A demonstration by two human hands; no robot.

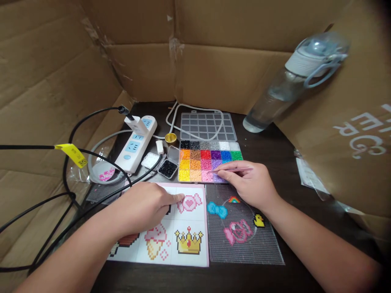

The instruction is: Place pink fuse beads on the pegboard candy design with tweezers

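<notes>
Right hand [249, 179]: closed in a pinch, thumb and fingers shut on slim pink tweezers [232, 169], held nearly level. Tweezer tips lie over the pink compartments of the bead box [195, 182]; at this scale it cannot be told whether they hold a bead or touch the beads below. Left hand [143, 205]: no item seen in it; index finger extended, other fingers loosely curled, fingertip at the upper left of the pink candy picture [189, 203] on the pattern sheet [198, 219]. The same sheet shows a crown picture [188, 243] below the candy and an ice cream picture [156, 241] beside the crown, on its left. The mesh board [244, 258] lies just right of the sheet, in front of the bead box. On it: blue bow [217, 210], rainbow [234, 200], yellow duck [259, 220] and pink bead candy [238, 232]. Bead box stands open, its clear lid [207, 126] laid back on the far side, beads sorted by colour. Left of the box: small box of black beads [168, 168], small box of white beads [150, 160], gold cup [170, 139] behind them, then power strip [134, 142] with a plug in it. Water bottle [275, 93] stands at far right, near the cardboard wall [214, 77].
</notes>
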